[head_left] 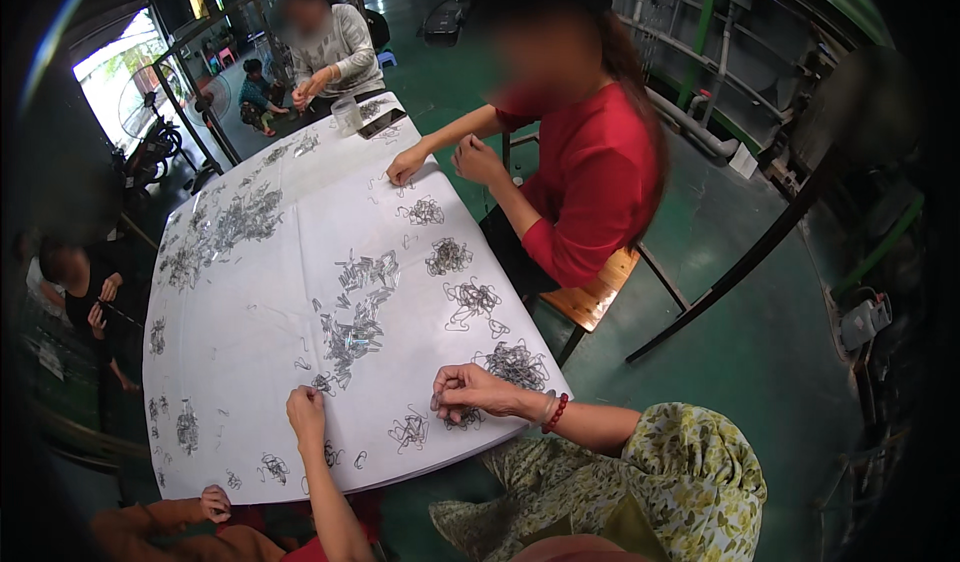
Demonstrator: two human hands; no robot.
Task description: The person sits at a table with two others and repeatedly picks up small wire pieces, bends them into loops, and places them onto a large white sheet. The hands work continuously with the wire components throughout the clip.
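A white table (250,362) is strewn with small bent wire clips in heaps. My left hand (305,407) reaches in from the lower edge, fingertips down on the table at a small cluster of clips (322,382) below the central heap (352,337). My right hand (475,390), with a red bead bracelet at the wrist, comes in from the right out of a floral sleeve and pinches wire clips just above a small bunch (463,420). Another bunch (410,430) lies between my hands and a denser one (516,364) lies beyond my right hand.
A person in red (590,182) sits on a wooden stool (592,297) at the right edge, hands (405,167) on the table. A person in grey (335,52) works at the far end by a white cup (347,114). An orange-sleeved hand (215,502) rests at the near-left corner.
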